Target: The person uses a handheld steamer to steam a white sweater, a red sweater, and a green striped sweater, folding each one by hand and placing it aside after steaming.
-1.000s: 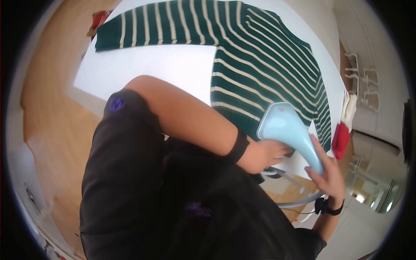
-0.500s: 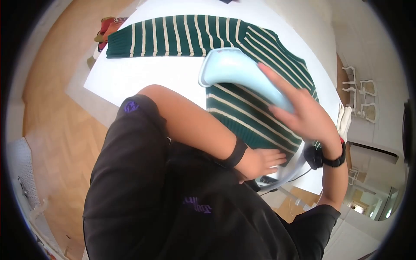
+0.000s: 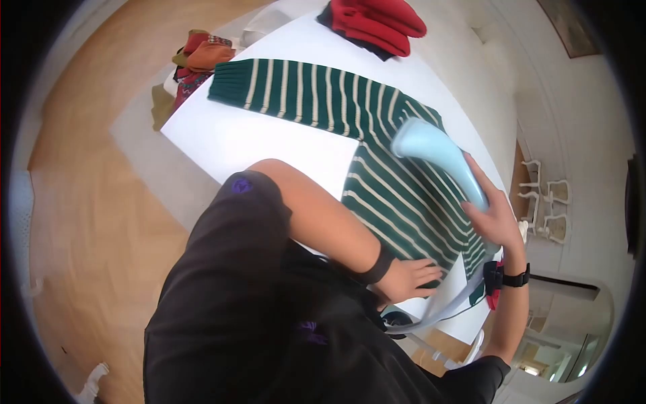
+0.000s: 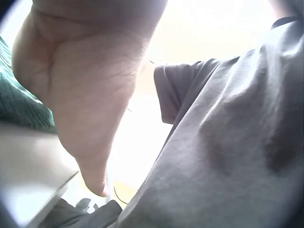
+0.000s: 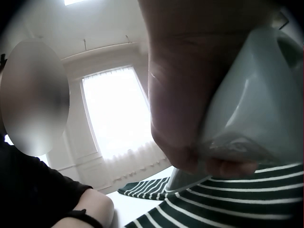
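Observation:
A green sweater [image 3: 383, 185] with cream stripes lies spread on the white table [image 3: 282, 145], one sleeve stretched toward the far left. My right hand [image 3: 496, 214] grips the handle of a light blue garment steamer [image 3: 441, 147], whose head is over the sweater's upper body near the shoulder. In the right wrist view the fingers curl around the steamer's handle [image 5: 251, 104]. My left hand [image 3: 407, 279] rests on the sweater's hem, fingers straight and spread. The left wrist view shows that hand's underside, beside the green knit [image 4: 23, 104].
A grey hose [image 3: 447, 310] runs from the steamer down past the table's near edge. Folded red clothes [image 3: 377, 23] lie at the far edge. More folded clothes [image 3: 202, 57] are piled beyond the left corner. White chairs [image 3: 555, 209] stand off to the right.
The steamer went from near the hem up and left over the armpit, then back right toward the shoulder. The left hand flattened out on the hem. The view shifted, bringing the red clothes in.

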`<state>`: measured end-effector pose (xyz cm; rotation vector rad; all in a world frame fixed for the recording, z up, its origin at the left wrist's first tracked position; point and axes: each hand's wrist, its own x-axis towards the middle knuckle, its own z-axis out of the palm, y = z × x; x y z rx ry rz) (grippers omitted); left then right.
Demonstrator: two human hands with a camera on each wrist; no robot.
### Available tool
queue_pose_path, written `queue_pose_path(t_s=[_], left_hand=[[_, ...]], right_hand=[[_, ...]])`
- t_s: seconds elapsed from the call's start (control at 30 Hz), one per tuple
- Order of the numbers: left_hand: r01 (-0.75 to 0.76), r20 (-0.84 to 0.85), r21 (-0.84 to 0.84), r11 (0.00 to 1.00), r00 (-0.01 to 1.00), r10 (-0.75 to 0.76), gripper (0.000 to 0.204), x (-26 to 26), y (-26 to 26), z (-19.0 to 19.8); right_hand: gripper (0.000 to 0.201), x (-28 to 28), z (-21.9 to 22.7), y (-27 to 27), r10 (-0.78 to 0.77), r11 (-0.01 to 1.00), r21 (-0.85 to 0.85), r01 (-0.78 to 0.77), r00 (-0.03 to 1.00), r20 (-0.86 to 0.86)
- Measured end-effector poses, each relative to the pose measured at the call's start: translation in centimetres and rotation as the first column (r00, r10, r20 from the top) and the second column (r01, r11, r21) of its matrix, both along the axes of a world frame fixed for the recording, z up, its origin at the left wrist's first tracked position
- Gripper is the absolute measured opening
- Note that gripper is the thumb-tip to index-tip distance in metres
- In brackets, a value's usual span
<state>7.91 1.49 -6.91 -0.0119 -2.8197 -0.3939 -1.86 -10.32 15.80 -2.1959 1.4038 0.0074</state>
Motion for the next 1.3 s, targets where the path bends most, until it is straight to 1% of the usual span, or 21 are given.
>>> queue_pose_path(t_s=[0.07,0.13,0.27,0.37,0.4,0.47,0.57,0.67,0.77,0.83,0.9,0.93,0.97,1.0,1.07,1.1,1.13,1.17,1.2,1.27,1.3], left_hand=[[0.074,-0.117,0.066,0.995,0.991,-0.066,0.145,-0.1,-0.4,-1.4],[0.07,-0.143,0.081,0.994,0.988,-0.058,0.145,-0.3,-0.3,-1.6],[0.067,-0.141,0.074,0.995,0.988,-0.056,0.144,-0.5,-0.2,-1.2],[0.059,-0.151,0.054,0.997,0.987,-0.05,0.146,-0.7,-0.6,-1.3],[0.05,-0.162,0.033,0.998,0.986,-0.044,0.148,-0.8,-0.6,-1.4],[0.048,-0.151,0.024,0.999,0.988,-0.044,0.15,-1.1,-0.7,-1.6],[0.033,-0.154,-0.026,0.999,0.987,-0.037,0.155,-1.3,-0.9,-1.5],[0.086,-0.151,-0.002,0.996,0.985,-0.085,0.156,-2.4,-0.8,-2.5],[0.079,-0.175,0.017,0.997,0.982,-0.074,0.158,-3.4,-0.4,-4.1],[0.08,-0.203,0.033,0.996,0.977,-0.071,0.159,-4.6,0.1,-5.5],[-0.193,-0.101,-0.227,0.954,0.979,0.174,0.154,-6.0,1.4,-7.0],[-0.308,-0.076,-0.366,0.878,0.95,0.301,0.152,-6.7,2.0,-7.8],[-0.339,-0.099,-0.475,0.812,0.938,0.333,0.166,-8.0,2.5,-9.6],[-0.326,-0.082,-0.479,0.815,0.941,0.328,0.166,-6.3,2.2,-7.2],[-0.244,0.073,-0.474,0.846,0.946,0.314,0.139,-3.4,1.5,-3.6],[-0.293,-0.135,-0.349,0.89,0.956,0.262,0.138,-3.5,1.0,-4.7],[-0.28,-0.126,-0.354,0.893,0.96,0.251,0.138,-3.0,0.8,-4.2],[-0.117,0.069,-0.213,0.97,0.988,0.135,0.139,0.0,-0.6,1.2],[0.028,0.241,-0.039,0.999,0.97,-0.017,0.141,1.8,-1.2,4.6],[0.043,0.108,-0.011,0.999,0.993,-0.042,0.135,1.9,-0.4,2.4],[0.046,0.167,-0.003,0.999,0.985,-0.044,0.133,2.2,-0.7,3.5]], right_hand=[[0.088,-0.9,-1.0,-1.1,0.051,0.998,-0.026,-0.051,0.999,0.01],[0.089,-0.2,-1.0,-2.3,0.104,0.994,0.032,-0.102,0.993,-0.05],[0.09,4.8,0.0,-3.5,0.042,0.989,0.143,-0.03,0.996,-0.08],[0.09,7.7,-1.1,-5.5,0.262,0.964,0.041,-0.261,0.964,-0.033],[0.09,8.7,-1.5,-6.1,0.262,0.965,0.042,-0.261,0.965,-0.022],[0.091,11.1,-2.1,-6.5,0.357,0.932,0.063,-0.357,0.934,0.001],[0.091,14.6,-1.7,-5.8,0.361,0.93,0.091,-0.357,0.932,-0.034],[0.091,16.9,-2.2,-5.0,0.337,0.934,0.136,-0.33,0.941,-0.034],[0.088,18.0,-4.0,-4.6,0.424,0.906,-0.007,-0.424,0.904,0.054],[0.088,19.2,-4.9,-4.0,0.401,0.915,0.0,-0.403,0.911,0.091],[0.088,20.5,-5.2,-3.3,0.369,0.927,0.027,-0.375,0.921,0.122],[0.088,20.8,-5.7,-3.2,0.362,0.929,0.021,-0.368,0.922,0.138],[0.087,21.0,-6.5,-3.1,0.393,0.919,-0.046,-0.391,0.906,0.155],[0.087,20.9,-6.6,-3.0,0.424,0.905,-0.111,-0.411,0.889,0.169],[0.087,20.3,-6.3,-2.9,0.421,0.906,-0.129,-0.402,0.887,0.192],[0.088,19.9,-5.7,-3.1,0.399,0.917,-0.082,-0.391,0.902,0.165],[0.088,19.5,-5.1,-3.2,0.377,0.926,-0.033,-0.376,0.917,0.133],[0.088,19.0,-4.4,-3.4,0.367,0.93,-0.037,-0.365,0.92,0.135],[0.089,18.3,-3.7,-3.6,0.341,0.94,-0.014,-0.342,0.934,0.109],[0.09,16.1,-3.0,-3.0,0.28,0.96,0.002,-0.281,0.957,0.08],[0.09,14.1,-3.1,-2.9,0.301,0.953,-0.046,-0.299,0.952,0.063]])
